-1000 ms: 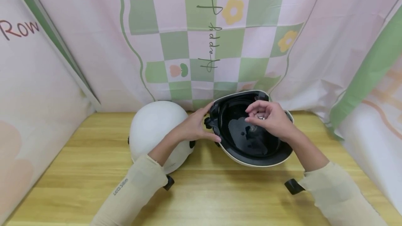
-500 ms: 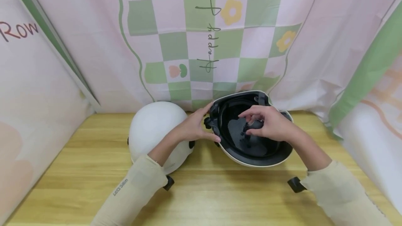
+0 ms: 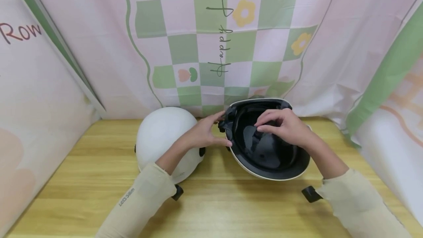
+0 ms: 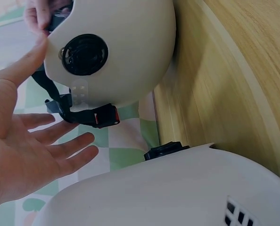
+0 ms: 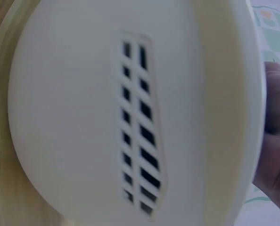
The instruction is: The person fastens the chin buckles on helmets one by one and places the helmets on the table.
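A white helmet point(image 3: 264, 173) lies upside down on the table, its black inner lining facing up. At its left end my left hand point(image 3: 206, 131) has its thumb against the rim, fingers spread by the black chin strap. In the left wrist view that strap's buckle point(image 4: 106, 117) hangs beside the fingertips of my left hand point(image 4: 36, 150). My right hand point(image 3: 285, 126) is over the helmet's opening, thumb and fingertips drawn close together. Whether anything is between them cannot be made out. The right wrist view shows the vented shell point(image 5: 83, 113), with part of my right hand point(image 5: 277, 122) beyond the rim.
A second white helmet point(image 3: 166, 131) stands dome up on the wooden table point(image 3: 218, 208), left of the first, partly behind my left forearm. A patterned curtain point(image 3: 211, 47) hangs right behind both helmets. Black straps or cases point(image 3: 178, 193) stick out at my sleeves.
The upturned helmet has tilted and shifted slightly right and towards me. My right thumb and fingertips were apart half a second ago and are now close together. The left hand stays almost in place.
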Demonstrator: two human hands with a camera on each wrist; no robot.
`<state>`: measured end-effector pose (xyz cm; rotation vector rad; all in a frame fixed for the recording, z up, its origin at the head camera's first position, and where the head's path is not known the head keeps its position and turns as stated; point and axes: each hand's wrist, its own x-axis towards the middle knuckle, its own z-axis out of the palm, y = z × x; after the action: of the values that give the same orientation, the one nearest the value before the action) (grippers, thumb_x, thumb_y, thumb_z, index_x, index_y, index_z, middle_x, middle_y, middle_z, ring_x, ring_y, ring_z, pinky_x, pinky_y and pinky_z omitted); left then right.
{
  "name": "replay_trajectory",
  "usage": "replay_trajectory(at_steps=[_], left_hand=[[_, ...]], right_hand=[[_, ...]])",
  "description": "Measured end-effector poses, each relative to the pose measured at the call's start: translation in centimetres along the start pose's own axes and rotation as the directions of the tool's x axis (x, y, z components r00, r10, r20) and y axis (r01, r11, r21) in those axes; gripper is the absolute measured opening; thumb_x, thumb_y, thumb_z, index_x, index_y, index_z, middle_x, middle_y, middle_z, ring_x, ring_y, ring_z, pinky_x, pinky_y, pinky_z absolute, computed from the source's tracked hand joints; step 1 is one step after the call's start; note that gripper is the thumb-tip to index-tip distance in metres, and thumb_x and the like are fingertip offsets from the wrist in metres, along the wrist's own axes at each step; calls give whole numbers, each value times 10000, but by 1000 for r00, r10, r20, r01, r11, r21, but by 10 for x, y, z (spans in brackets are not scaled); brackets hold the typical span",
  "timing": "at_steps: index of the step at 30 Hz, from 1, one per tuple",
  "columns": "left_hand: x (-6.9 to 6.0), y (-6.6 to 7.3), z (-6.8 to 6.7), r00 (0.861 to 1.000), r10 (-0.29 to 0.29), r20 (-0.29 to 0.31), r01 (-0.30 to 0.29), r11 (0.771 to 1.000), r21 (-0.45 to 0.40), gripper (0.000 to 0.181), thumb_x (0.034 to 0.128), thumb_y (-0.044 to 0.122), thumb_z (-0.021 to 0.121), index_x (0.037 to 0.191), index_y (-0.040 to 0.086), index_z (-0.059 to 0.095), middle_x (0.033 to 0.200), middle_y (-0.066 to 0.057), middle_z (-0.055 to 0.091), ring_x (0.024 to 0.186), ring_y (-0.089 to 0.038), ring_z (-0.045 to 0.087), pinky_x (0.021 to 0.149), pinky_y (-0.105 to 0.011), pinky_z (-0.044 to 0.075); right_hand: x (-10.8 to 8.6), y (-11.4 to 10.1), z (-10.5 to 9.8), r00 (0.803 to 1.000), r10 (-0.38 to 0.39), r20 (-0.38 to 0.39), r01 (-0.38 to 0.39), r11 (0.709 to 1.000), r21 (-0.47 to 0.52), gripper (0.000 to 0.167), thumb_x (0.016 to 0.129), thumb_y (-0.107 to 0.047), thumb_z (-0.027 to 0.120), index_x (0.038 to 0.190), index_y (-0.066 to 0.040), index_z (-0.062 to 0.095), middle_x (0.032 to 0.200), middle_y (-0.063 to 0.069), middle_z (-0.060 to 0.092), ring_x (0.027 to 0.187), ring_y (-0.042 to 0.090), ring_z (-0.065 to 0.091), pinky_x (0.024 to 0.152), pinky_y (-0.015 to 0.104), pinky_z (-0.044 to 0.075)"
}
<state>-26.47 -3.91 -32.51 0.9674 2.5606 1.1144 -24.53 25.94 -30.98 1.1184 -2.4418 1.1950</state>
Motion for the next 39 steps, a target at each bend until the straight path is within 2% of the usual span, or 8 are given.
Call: replay_trajectory(at_steps=[8, 15, 21, 25, 27, 29, 33, 39], left_hand=[[-1, -1, 0, 1000, -17, 12, 17, 1000, -10, 1024, 891, 320, 836, 1654, 63, 203, 1639, -173, 364, 1488, -342, 383, 1180, -507, 376], [-2, -1, 0, 1000, -15, 11, 15, 1000, -9, 1009, 901, 332, 822, 1653, 67, 205, 1644, -169, 357, 1491, -331, 382, 1188, -499, 368], [-1, 1, -1, 1000, -11, -4, 11, 1000, -7, 1001, 897, 324, 826, 1650, 64, 219, 1639, -168, 366, 1478, -333, 402, 1181, -492, 378], [0, -1, 0, 1000, -7, -22, 7, 1000, -23, 936, 920, 302, 800, 1642, 58, 257, 1613, -192, 402, 1445, -365, 440, 1157, -521, 404], [0, -3, 0, 999, -3, -38, 1, 999, -51, 860, 953, 278, 767, 1630, 48, 290, 1595, -206, 423, 1424, -378, 459, 1143, -537, 415], [0, -4, 1, 998, 4, -58, -9, 997, -76, 765, 996, 254, 716, 1615, 32, 324, 1576, -211, 446, 1401, -379, 483, 1128, -537, 432], [0, -4, 2, 997, 16, -79, -24, 994, -108, 633, 1050, 190, 633, 1591, 3, 363, 1530, -212, 497, 1363, -366, 519, 1103, -511, 463], [0, -4, 3, 997, 7, -83, -17, 992, -125, 622, 1038, 151, 639, 1581, -6, 379, 1484, -222, 535, 1342, -366, 533, 1092, -513, 473]], right_hand=[[0, -1, 1, 999, 17, -40, -16, 999, 37, 327, 674, 134, 906, 910, -32, 753, 979, 101, 696, 944, 70, 635, 745, 150, 528], [-2, -6, 2, 992, 102, -71, -97, 993, 73, 246, 750, 122, 862, 894, 9, 697, 967, 140, 724, 892, 90, 694, 808, 140, 544], [-5, -5, 1, 987, 152, -53, -144, 980, 138, 211, 845, 114, 770, 912, 29, 590, 942, 147, 751, 809, 156, 744, 759, 213, 588], [-6, -4, 2, 986, 163, -18, -157, 971, 183, 229, 886, 143, 658, 1095, 52, 644, 929, 164, 740, 698, 261, 749, 687, 275, 610], [-6, -3, 3, 988, 156, -1, -154, 975, 162, 324, 900, 124, 632, 1203, 19, 682, 950, 144, 735, 697, 266, 751, 742, 236, 582], [-7, -2, 3, 990, 143, 11, -143, 977, 161, 355, 916, 112, 621, 1243, 2, 703, 1017, 139, 733, 707, 251, 754, 777, 219, 567], [-7, -1, 2, 995, 95, -5, -94, 984, 150, 301, 888, 138, 630, 1130, 9, 754, 1075, 155, 707, 828, 183, 739, 864, 188, 527], [-8, 1, 1, 996, 85, -18, -80, 977, 196, 312, 858, 165, 625, 1112, 33, 749, 1098, 101, 706, 1027, 135, 678, 907, 206, 525]])
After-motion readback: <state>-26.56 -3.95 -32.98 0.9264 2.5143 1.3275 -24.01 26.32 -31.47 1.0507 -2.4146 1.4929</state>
